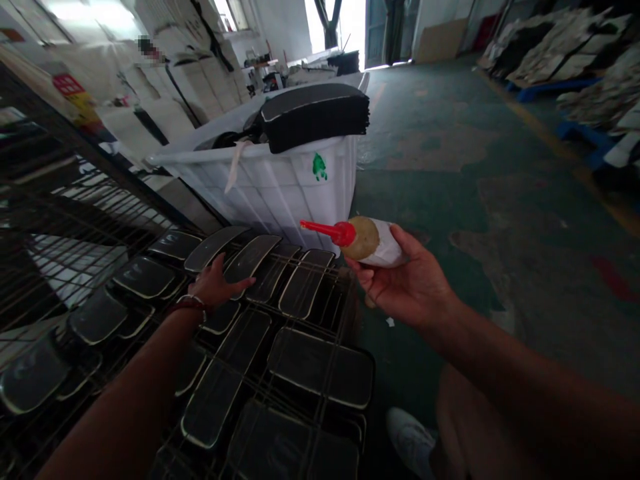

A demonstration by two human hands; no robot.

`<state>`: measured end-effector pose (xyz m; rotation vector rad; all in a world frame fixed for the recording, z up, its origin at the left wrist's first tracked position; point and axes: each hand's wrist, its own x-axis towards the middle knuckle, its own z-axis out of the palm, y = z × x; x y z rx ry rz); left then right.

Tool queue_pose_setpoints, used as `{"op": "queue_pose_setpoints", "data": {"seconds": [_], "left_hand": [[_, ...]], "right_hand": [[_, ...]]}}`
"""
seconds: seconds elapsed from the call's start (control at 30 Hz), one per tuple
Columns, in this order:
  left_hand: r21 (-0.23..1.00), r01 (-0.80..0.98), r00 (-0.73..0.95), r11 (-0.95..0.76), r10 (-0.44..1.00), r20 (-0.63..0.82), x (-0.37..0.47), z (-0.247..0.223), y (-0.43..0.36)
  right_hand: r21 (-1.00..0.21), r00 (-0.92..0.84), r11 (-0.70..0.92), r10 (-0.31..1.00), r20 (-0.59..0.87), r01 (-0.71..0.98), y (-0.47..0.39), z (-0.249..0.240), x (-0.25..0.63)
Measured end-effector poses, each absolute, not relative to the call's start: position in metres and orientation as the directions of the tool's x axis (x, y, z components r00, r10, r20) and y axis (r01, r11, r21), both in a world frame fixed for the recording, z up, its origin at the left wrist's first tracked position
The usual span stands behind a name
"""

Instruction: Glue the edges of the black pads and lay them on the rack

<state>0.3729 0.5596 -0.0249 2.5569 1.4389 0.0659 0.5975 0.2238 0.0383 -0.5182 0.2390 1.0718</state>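
Note:
My right hand grips a squeeze bottle wrapped in white, with a tan shoulder and a long red nozzle pointing left. My left hand, a bracelet on its wrist, reaches over a wire rack with fingers spread. Beneath its fingers lies a dark rounded panel with a pale edge; whether they touch cannot be made out. Several similar panels fill the rack, among them a wide one near the front and a narrow one below the bottle.
Behind the rack stands a white plastic bin with a stack of black pieces on its rim. A metal rack frame slants along the left. Blue pallets with piled material line the right side of the green floor.

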Motion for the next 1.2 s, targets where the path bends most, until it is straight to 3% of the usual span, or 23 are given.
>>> {"op": "queue_pose_setpoints", "data": {"seconds": [0.23, 0.87, 1.2], "left_hand": [[0.073, 0.907, 0.421, -0.415, 0.898, -0.125, 0.383, -0.026, 0.539], [0.144, 0.918, 0.385, -0.370, 0.918, -0.093, 0.384, -0.028, 0.577], [0.140, 0.898, 0.410, -0.417, 0.909, 0.073, 0.369, -0.026, 0.545]], "right_hand": [[-0.256, 0.417, 0.338, 0.820, -0.391, -0.906, 0.219, 0.035, 0.599], [-0.276, 0.446, 0.356, 0.782, -0.434, -0.893, 0.218, 0.043, 0.590], [-0.318, 0.416, 0.311, 0.840, -0.349, -0.896, 0.213, 0.038, 0.583]]}}
